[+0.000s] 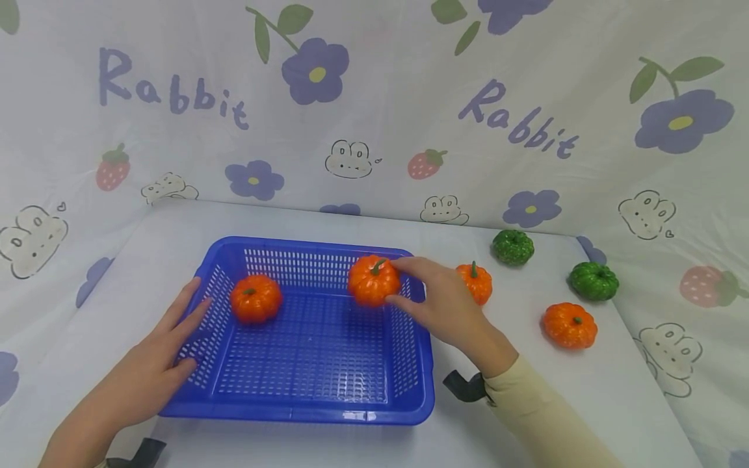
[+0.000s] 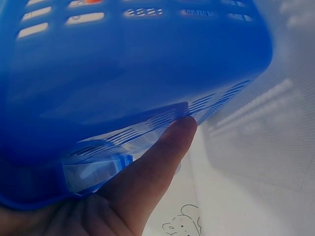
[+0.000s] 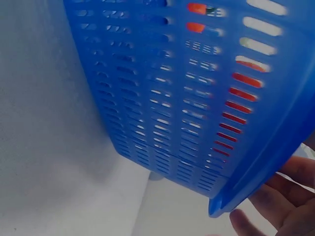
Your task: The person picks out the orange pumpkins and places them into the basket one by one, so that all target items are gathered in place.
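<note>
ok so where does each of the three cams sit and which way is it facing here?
Head: above, facing forward and down at the blue basket; left hand, right hand and a sleeve show.
Left wrist: low at the basket's outer wall, looking along it; one finger shows.
Right wrist: low outside the opposite wall; fingertips show.
Shared: all three see the basket.

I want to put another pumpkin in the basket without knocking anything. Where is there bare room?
The blue basket floor is bare along its near half and between the left orange pumpkin and the pumpkin held by the right hand. The far right corner is crowded. The left hand rests against the left wall.
</note>
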Tool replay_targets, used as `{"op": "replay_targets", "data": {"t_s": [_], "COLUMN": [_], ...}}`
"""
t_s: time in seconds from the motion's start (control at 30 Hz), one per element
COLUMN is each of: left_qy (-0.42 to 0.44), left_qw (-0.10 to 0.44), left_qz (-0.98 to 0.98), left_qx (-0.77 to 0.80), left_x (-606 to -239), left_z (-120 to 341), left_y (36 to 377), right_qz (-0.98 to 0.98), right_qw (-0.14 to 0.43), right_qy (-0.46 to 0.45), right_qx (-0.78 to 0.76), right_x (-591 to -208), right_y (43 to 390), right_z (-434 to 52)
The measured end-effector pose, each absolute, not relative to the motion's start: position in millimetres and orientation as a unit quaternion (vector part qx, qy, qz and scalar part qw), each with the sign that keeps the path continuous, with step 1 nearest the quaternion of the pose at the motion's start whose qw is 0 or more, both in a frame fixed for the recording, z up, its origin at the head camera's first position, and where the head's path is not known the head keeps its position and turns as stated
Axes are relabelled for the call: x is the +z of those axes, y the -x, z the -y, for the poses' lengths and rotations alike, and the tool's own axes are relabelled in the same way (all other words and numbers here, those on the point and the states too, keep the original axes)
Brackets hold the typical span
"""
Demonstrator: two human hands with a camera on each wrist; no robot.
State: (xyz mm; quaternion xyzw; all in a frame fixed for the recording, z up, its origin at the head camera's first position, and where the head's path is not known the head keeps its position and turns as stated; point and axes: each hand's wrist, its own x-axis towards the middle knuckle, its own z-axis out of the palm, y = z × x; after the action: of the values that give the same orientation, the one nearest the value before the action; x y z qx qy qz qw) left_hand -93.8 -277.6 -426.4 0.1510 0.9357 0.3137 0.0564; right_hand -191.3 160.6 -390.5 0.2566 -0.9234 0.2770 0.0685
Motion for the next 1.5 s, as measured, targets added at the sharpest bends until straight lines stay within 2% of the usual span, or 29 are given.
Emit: {"op": "replay_targets", "data": {"t_s": [0.57,0.9,1.17,1.5], "left_qy": [-0.148,-0.156,-0.154,-0.151], "left_qw": [0.057,0.05,0.056,0.06], "left_qz": [-0.937,-0.935,-0.934,-0.935], "left_qx": [0.311,0.314,0.318,0.316], "left_x": [-425,-423,-425,-425], "left_z": [276,279,279,278], "left_y": [92,93,93,93], "right_qz": [0.946,0.964,0.969,0.966], "right_qw": [0.037,-0.01,-0.023,-0.02], "right_qy": [-0.271,-0.24,-0.233,-0.237], "right_qx": [0.171,0.117,0.077,0.102], "right_x": [-397,-392,-392,-396], "right_y": [199,201,203,203], "right_z": [-148,-134,-128,-133]}}
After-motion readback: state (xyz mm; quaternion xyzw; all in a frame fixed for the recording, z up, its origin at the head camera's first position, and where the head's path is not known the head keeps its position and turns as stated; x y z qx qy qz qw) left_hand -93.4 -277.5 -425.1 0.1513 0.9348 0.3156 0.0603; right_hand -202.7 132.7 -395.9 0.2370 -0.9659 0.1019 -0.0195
